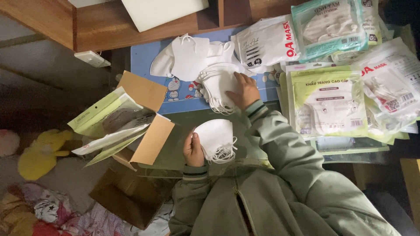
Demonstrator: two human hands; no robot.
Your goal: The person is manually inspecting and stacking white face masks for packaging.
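My left hand (193,149) grips a small stack of folded white face masks (215,139) close to my chest, ear loops hanging below it. My right hand (245,90) rests flat on a bigger stack of white masks (217,86) on the table, fingers spread over its right side. More loose white masks (189,57) lie beyond that stack on a blue cartoon-printed mat (148,57). Both sleeves are grey-green with striped cuffs.
An open cardboard box (148,131) with green-and-white flat packets (105,117) stands at the left. Several sealed mask packets (328,102) cover the table's right side. A wooden shelf (109,26) runs along the back. A yellow soft toy (41,155) and cloth lie on the floor at left.
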